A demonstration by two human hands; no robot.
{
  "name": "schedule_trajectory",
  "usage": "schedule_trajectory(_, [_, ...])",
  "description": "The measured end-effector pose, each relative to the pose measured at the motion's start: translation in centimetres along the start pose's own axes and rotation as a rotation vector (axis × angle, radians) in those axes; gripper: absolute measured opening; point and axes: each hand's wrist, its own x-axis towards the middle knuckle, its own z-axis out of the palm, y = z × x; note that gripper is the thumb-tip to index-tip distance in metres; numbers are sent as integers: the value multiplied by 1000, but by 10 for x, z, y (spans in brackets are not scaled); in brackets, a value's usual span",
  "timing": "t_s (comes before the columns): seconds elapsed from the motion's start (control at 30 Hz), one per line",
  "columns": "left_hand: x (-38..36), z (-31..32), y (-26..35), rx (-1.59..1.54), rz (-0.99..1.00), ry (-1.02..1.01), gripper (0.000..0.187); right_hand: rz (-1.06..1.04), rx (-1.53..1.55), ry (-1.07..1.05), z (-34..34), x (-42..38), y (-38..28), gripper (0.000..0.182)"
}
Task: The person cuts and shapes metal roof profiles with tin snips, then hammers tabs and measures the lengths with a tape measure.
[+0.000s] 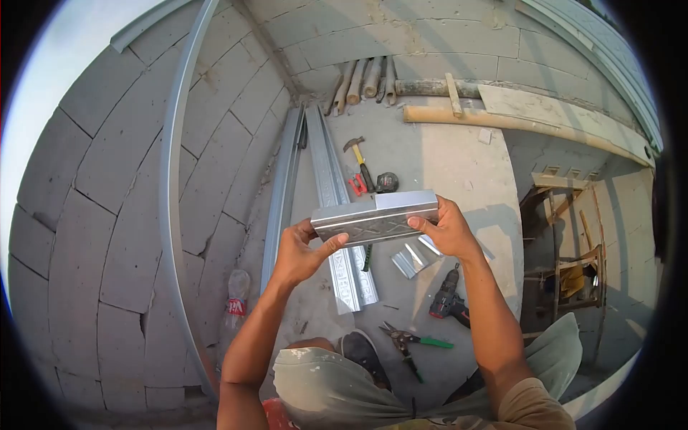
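A short metal channel piece [373, 221] is held up level between my two hands. My left hand [308, 251] grips its left end, thumb on the near face. My right hand [448, 228] grips the right end the same way. Beneath it on the floor lie long metal profiles [345, 279]. Small cut metal pieces [410, 261] lie below my right hand. Beyond the held piece are a hammer [360, 161], a tape measure [387, 182] and a red tool [357, 185]. A cordless drill [448, 295] and green-handled snips [412, 344] lie nearer my knees.
Block walls [100, 236] stand at the left and back. A long metal profile [172, 158] leans at the left, near a plastic bottle [237, 297]. Wooden poles [356, 82] and a board [545, 111] lie at the back. The floor edge [517, 186] drops off at the right.
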Motion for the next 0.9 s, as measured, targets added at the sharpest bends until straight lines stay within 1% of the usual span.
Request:
schedule_trajectory(0.03, [4, 4, 21, -19, -16, -18, 46, -44, 8, 25, 0, 2, -9, 34])
schedule_trajectory(0.07, [8, 8, 37, -110, -7, 1, 38, -88, 17, 50, 0, 3, -16, 35])
schedule_trajectory(0.1, [12, 12, 49, -86, 23, 3, 38, -125, 29, 55, 0, 5, -23, 35])
schedule_trajectory(0.17, [22, 20, 63, -131, 8, 53, 35, -174, 39, 88, -3, 6, -35, 34])
schedule_trajectory(0.2, [29, 22, 65, 3, 17, 55, 35, -199, 26, 101, -5, 9, -36, 37])
schedule_trajectory(0.23, [37, 22, 72, 9, 57, 55, 35, -239, 18, 107, -9, 12, -40, 37])
schedule_trajectory(0.3, [49, 26, 82, 26, 104, 43, 38, -184, -37, 174, -13, 13, -50, 43])
schedule_trajectory(0.33, [54, 34, 85, -23, 144, 67, 38, -184, -55, 213, -12, 13, -55, 47])
schedule_trajectory(0.37, [57, 41, 86, -24, 153, 58, 38, -190, -59, 223, -13, 13, -60, 47])
schedule_trajectory(0.43, [58, 55, 94, 131, 231, 181, 35, -137, -130, 411, -13, 12, -65, 49])
schedule_trajectory(0.47, [59, 57, 97, 137, 223, 171, 35, -169, -134, 480, -12, 14, -59, 50])
schedule_trajectory(0.53, [63, 62, 104, 161, 280, 221, 38, -121, -167, 544, -9, 13, -65, 51])
schedule_trajectory(0.57, [64, 65, 109, 174, 261, 207, 38, -101, -209, 595, -7, 16, -68, 51])
schedule_trajectory(0.6, [63, 68, 118, 238, 294, 254, 38, -77, -193, 601, -6, 16, -68, 51])
schedule_trajectory(0.63, [58, 72, 125, 297, 333, 307, 38, -99, -156, 611, -7, 18, -69, 51])
schedule_trajectory(0.67, [55, 76, 130, 304, 334, 304, 38, -137, -122, 622, -8, 21, -72, 50])
schedule_trajectory(0.7, [52, 81, 136, 329, 378, 352, 37, -138, -114, 628, -7, 20, -74, 50])
schedule_trajectory(0.73, [51, 85, 142, 352, 424, 400, 36, -189, -137, 671, -7, 18, -76, 49])
schedule_trajectory(0.77, [50, 87, 148, 355, 433, 395, 36, -241, -163, 715, -8, 18, -80, 48])
schedule_trajectory(0.9, [44, 97, 160, 388, 472, 458, 29, -288, -99, 733, -8, 14, -91, 49])
